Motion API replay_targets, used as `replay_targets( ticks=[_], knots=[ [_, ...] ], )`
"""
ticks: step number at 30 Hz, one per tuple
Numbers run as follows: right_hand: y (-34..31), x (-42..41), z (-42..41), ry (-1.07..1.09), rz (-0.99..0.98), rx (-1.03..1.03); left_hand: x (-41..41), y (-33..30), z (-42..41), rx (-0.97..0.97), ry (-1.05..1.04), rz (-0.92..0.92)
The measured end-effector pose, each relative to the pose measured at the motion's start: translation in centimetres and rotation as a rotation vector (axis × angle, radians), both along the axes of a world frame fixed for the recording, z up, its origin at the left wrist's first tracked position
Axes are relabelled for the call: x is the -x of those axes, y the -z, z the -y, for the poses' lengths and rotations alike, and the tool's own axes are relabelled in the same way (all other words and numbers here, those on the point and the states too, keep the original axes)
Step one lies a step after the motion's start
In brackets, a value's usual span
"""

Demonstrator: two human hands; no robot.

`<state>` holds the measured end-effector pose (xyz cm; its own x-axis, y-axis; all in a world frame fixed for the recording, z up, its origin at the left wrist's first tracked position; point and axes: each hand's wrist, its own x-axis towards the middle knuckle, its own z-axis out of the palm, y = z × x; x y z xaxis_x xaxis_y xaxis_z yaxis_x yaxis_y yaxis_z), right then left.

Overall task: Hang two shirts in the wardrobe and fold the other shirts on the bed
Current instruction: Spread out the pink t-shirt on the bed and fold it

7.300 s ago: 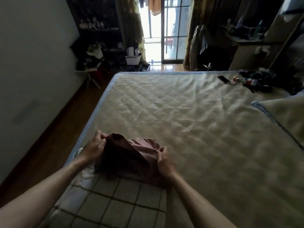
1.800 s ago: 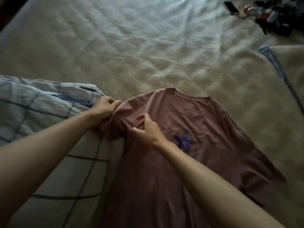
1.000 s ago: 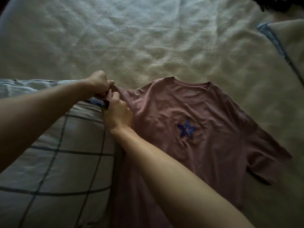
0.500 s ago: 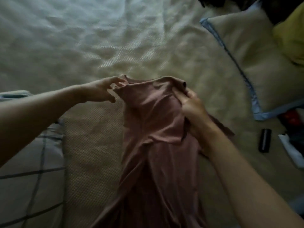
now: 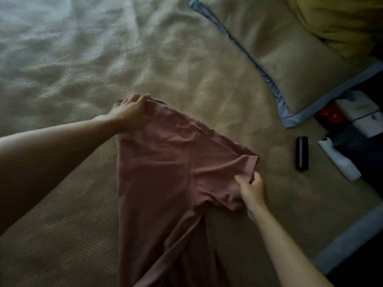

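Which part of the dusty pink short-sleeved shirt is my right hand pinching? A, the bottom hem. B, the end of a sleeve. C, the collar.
B: the right hand pinches the cuffed sleeve end of the dusty pink short-sleeved shirt.

Only one camera, wide-angled and worn on the person's head: it tips steeply down over the bed point(image 5: 62, 255), close above it, with the pillow point(image 5: 290, 59) at the view's upper right.
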<state>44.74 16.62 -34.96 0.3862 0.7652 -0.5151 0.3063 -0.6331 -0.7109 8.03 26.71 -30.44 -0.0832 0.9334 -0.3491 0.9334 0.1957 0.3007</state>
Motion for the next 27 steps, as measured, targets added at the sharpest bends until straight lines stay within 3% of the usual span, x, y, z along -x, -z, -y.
replay_targets(
  ticks=[6,14,18,20,23,27],
  knots=[
    [0.5,-0.2,-0.5,0.071,-0.057,-0.032,-0.3,1.3,-4.7,0.041,0.198,-0.141],
    [-0.1,-0.8,-4.6,0.087,0.138,-0.252,0.6,0.5,-5.7,-0.209,0.088,-0.192],
    [-0.3,-0.5,-5.1,0.098,0.177,-0.388,0.8,0.1,-5.3,-0.231,-0.009,-0.162],
    [-0.5,-0.4,-5.6,0.068,0.169,-0.421,0.2,0.3,-4.7,-0.231,0.041,-0.163],
    [-0.2,-0.5,-6.2,-0.011,0.157,-0.357,-0.2,1.1,-3.6,-0.159,0.145,-0.205],
    [0.5,-1.2,-5.9,0.066,0.125,-0.240,0.3,2.2,-3.3,-0.121,-0.008,-0.189]
  ],
)
